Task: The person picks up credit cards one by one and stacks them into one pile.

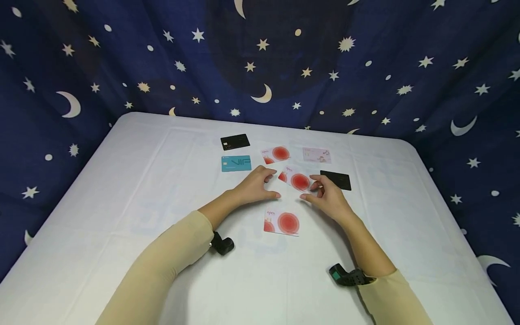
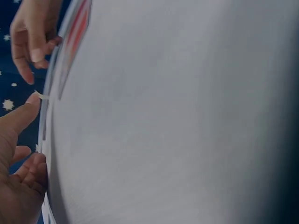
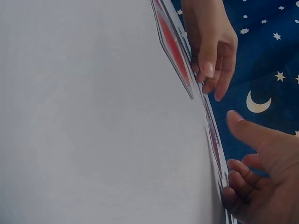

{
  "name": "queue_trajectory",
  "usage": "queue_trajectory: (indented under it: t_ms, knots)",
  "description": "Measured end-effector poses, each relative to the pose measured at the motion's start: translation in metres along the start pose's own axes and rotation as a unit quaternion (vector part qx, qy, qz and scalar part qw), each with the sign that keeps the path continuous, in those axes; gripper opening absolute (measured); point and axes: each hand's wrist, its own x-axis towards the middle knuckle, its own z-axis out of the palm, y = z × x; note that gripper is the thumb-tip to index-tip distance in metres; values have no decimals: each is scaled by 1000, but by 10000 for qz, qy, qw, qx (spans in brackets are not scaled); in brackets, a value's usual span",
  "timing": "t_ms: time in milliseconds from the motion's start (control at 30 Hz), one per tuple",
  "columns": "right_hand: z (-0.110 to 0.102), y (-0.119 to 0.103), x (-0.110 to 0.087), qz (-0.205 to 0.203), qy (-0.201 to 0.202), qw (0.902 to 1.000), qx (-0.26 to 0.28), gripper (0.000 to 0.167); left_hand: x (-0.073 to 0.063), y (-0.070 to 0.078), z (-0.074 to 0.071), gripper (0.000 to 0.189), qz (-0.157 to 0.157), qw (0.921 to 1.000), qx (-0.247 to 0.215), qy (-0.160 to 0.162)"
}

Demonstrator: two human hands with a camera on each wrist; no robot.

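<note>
In the head view my left hand [image 1: 257, 184] is beside the left end of a white card with a red circle [image 1: 298, 179], thumb and fingers apart and holding nothing. At that card's right end is my right hand [image 1: 327, 196], its thumb spread from its fingers. Whether its fingertips touch the card I cannot tell. A similar red-circle card [image 1: 282, 222] lies nearer, below both hands. Partly behind the right hand's fingers lies a black card [image 1: 338, 179]. Both wrist views show the hands facing each other with nothing between thumb and fingers.
Farther back on the white-covered table [image 1: 162, 180] lie a black VIP card [image 1: 235, 141], a teal VIP card [image 1: 236, 163], another red-circle card [image 1: 276, 154] and a pale pink card [image 1: 317, 155]. A dark blue curtain [image 1: 227, 54] with stars hangs behind the table.
</note>
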Motion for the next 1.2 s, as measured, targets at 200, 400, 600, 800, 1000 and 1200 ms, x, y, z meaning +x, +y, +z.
queue_trajectory:
  t_ms: [200, 400, 600, 800, 1000, 1200]
  knots:
    - [0, 1, 7, 369, 101, 9993, 0, 60, 25, -1, 3, 75, 17, 9992, 343, -219]
    - [6, 4, 14, 385, 4, 9988, -305, 59, 36, -1, 2, 74, -239, 9979, 486, -350]
    - [8, 4, 18, 438, -121, 9962, -742, 65, 44, 6, 1, 71, -596, 9915, 1013, -559]
    - [6, 4, 18, 400, -88, 9961, -787, 60, 53, 12, 0, 71, -616, 9767, 1863, -870]
    - [3, 3, 18, 434, -131, 9966, -688, 51, 51, 12, 3, 67, -653, 9715, 2034, -1026]
    - [-1, 3, 18, 615, -245, 9960, -600, 50, 48, 14, 5, 62, -663, 9790, 1746, -810]
